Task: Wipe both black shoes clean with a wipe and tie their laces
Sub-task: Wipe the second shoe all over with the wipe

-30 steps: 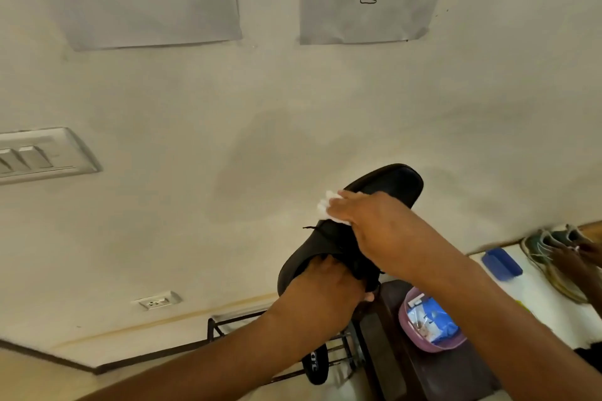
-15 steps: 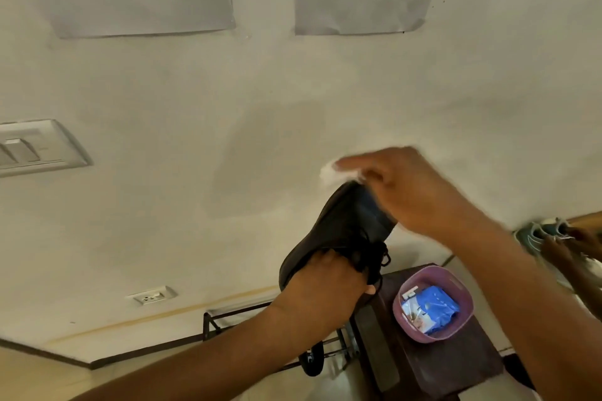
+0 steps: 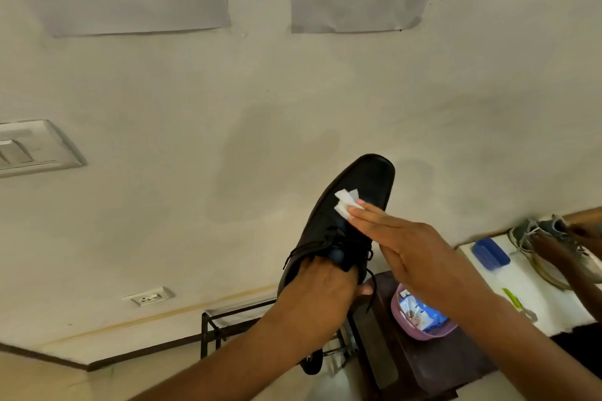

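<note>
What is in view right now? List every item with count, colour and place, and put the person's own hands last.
black shoe: one, black, held up before the wall, laces loose
wipe: one, white, on the shoe's upper
basin: one, pink, on the dark stool, holding a blue packet
stool: one, dark brown, lower right
rack: one, black metal, by the wall
second black shoe: one, on the rack, mostly hidden
sneaker: grey, far right, held by another person
left hand: grips the shoe's heel end
right hand: fingers straight, pressing the wipe
</note>
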